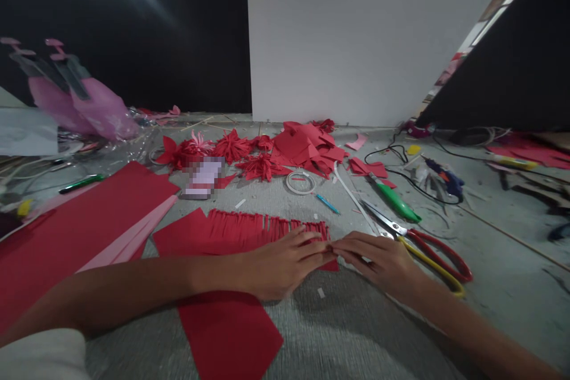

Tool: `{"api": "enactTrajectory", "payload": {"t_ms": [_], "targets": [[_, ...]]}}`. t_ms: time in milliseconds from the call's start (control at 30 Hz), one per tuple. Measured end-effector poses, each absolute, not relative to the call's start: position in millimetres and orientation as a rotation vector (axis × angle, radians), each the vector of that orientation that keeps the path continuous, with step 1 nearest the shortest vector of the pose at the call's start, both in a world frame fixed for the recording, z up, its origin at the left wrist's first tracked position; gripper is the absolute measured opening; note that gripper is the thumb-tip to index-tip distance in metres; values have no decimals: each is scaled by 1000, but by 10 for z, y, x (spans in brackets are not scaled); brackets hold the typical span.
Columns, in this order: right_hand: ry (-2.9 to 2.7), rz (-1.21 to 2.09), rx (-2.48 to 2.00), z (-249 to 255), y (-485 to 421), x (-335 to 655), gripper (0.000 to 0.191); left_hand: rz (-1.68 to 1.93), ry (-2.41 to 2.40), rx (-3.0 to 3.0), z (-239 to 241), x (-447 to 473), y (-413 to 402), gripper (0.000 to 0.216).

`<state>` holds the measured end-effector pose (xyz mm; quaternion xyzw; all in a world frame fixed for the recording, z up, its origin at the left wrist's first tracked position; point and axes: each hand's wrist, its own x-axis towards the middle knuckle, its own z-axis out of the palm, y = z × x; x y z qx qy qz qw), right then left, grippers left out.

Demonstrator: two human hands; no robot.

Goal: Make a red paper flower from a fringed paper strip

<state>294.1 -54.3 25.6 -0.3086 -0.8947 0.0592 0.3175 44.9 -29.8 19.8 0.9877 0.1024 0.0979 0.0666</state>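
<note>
A strip of red paper [236, 227] lies on the grey floor, its far edge cut into a fringe with curled tips. My left hand [285, 264] reaches across the strip, fingers bent and fingertips closed at its right end. My right hand [383, 258] meets it there with fingers pressed together, pinching the same end. Both sets of fingertips touch, and they hide the exact grip on the paper. Under my left forearm lies a plain red sheet [229, 332]. Just right of my right hand rest scissors [439, 255] with red and yellow handles, blades partly apart.
Red fringed paper flowers [262, 166] and a pile of red paper pieces [303, 145] lie ahead. Nearby are a tape roll [300, 191], a blue pen [328, 204], a green-handled cutter [396, 199] and a glue gun [443, 178]. Large red sheets [98, 214] spread left; pink wrapped bundles [95, 107] stand behind.
</note>
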Motion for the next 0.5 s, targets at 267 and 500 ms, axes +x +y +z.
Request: {"api": "enactTrajectory", "payload": {"t_ms": [267, 500], "targets": [[-2350, 229, -772, 248, -526, 2949, 17, 288, 360, 2901, 167, 439, -280, 51], [-2314, 223, -802, 244, -541, 2920, 17, 312, 346, 2921, 136, 446, -276, 50]]}}
